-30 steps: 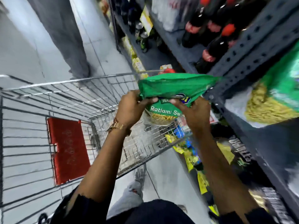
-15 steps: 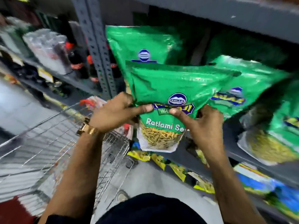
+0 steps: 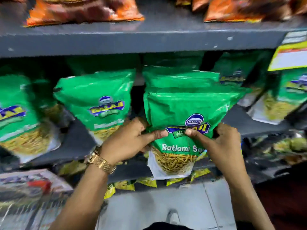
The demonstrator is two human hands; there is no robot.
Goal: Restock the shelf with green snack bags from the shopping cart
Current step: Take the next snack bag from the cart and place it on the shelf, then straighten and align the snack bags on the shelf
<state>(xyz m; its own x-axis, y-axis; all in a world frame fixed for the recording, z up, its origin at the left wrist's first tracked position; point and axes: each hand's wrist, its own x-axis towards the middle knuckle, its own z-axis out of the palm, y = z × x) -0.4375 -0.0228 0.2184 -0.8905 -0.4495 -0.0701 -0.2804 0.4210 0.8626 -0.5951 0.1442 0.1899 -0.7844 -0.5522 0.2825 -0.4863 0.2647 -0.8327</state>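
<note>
Grey metal shelf (image 3: 149,40); left hand (image 3: 127,143), right hand (image 3: 222,143) pinch glossy, seemingly crinkled green bag (image 3: 187,110).

A retail shop aisle, of the grocery kind, is shown. Grey metal shelving (image 3: 149,42) is stacked in tiers and stocked with many identical packaged goods: green snack bags (image 3: 98,103) are lined up facing outward on the middle shelf, orange packets (image 3: 83,10) are laid on the tier above, and yellow packets (image 3: 146,181) are seen on the tier below. A yellow price label (image 3: 289,55) is fixed to a shelf edge at the right. A tiled floor (image 3: 157,205) is visible beneath.
</note>
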